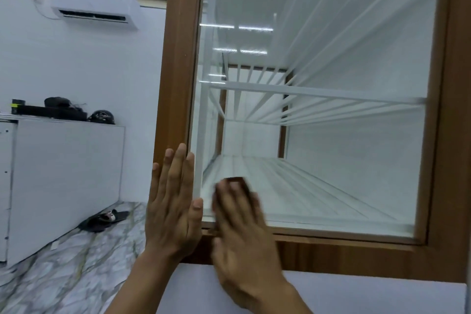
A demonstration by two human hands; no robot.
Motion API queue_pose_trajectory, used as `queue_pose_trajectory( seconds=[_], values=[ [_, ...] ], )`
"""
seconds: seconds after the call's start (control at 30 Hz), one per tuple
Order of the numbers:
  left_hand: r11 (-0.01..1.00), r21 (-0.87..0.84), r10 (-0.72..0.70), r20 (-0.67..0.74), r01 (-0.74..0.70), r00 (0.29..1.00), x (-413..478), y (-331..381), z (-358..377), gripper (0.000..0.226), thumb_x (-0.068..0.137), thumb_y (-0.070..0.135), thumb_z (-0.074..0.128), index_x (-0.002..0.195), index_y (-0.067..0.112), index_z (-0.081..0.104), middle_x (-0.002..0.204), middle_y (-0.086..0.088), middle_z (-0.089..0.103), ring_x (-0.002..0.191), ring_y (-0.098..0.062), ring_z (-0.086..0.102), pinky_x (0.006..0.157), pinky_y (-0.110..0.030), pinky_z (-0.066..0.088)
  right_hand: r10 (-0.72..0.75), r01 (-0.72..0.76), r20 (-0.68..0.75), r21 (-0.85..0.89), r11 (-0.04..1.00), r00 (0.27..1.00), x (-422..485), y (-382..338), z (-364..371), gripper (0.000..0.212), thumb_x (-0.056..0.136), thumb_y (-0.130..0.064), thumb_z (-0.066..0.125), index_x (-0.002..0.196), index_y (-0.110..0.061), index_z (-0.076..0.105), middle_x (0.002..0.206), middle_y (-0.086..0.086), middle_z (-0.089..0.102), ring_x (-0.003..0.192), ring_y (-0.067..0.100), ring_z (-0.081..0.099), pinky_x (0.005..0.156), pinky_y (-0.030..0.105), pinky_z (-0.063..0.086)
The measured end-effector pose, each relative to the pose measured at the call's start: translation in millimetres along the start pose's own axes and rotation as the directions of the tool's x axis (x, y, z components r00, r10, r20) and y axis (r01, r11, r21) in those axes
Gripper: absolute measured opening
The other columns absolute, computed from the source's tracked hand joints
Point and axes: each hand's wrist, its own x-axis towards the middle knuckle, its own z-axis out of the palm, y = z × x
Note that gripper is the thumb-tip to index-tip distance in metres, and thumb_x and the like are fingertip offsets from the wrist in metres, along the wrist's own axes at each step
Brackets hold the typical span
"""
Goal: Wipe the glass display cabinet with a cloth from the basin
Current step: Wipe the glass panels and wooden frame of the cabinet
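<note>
The glass display cabinet has a brown wooden frame (pixel 178 58) and a large glass pane (pixel 331 135), with white wire shelves behind it. My left hand (pixel 173 209) lies flat with straight fingers against the lower left of the frame, its thumb at the glass edge. My right hand (pixel 242 232), blurred by motion, presses flat on the pane's lower left corner. A small dark brown cloth (pixel 237 182) peeks out from under its fingertips; most of it is hidden by the hand.
A white counter (pixel 63 173) stands at the left with a dark helmet (pixel 102 117) and black items on top. Black sandals (pixel 104 219) lie on the marble floor (pixel 63 275). An air conditioner (pixel 94 7) hangs on the wall. A white ledge (pixel 356 296) runs below the cabinet.
</note>
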Motion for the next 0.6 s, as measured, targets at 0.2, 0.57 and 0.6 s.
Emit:
queue_pose_trajectory(
  seconds=[0.2,0.57,0.6],
  values=[
    [0.999,0.012,0.031,0.083,-0.033,0.996,1,-5,-8,0.066,0.104,0.042,0.014,0.157,0.006,0.025,0.169,-0.013,0.016,0.157,-0.032,0.013,0.128,-0.05,0.008,-0.041,0.041,-0.02,-0.036,0.999,0.999,-9,17,-2,0.071,0.09,-0.04,0.041,0.157,-0.018,0.033,0.169,0.0,0.017,0.157,0.021,0.012,0.117,0.046,0.02],
    [0.983,0.173,0.036,0.118,-0.056,0.992,126,11,-16,0.062,0.104,0.044,0.018,0.158,0.016,0.03,0.169,-0.016,0.011,0.157,-0.037,0.009,0.126,-0.057,0.006,-0.258,0.237,-0.088,-0.197,0.951,0.962,158,117,-74,0.058,0.107,-0.037,0.04,0.16,-0.018,0.025,0.17,0.005,0.012,0.157,0.025,0.005,0.128,0.049,0.011],
    [0.986,0.159,0.04,0.089,-0.054,0.995,161,8,-21,0.061,0.104,0.042,0.021,0.157,0.013,0.03,0.169,-0.017,0.011,0.157,-0.038,0.007,0.126,-0.057,0.006,-0.278,0.254,-0.107,-0.195,0.947,0.954,172,127,-82,0.055,0.108,-0.035,0.04,0.159,-0.018,0.029,0.169,0.005,0.016,0.157,0.025,0.009,0.127,0.049,0.014]
  ],
)
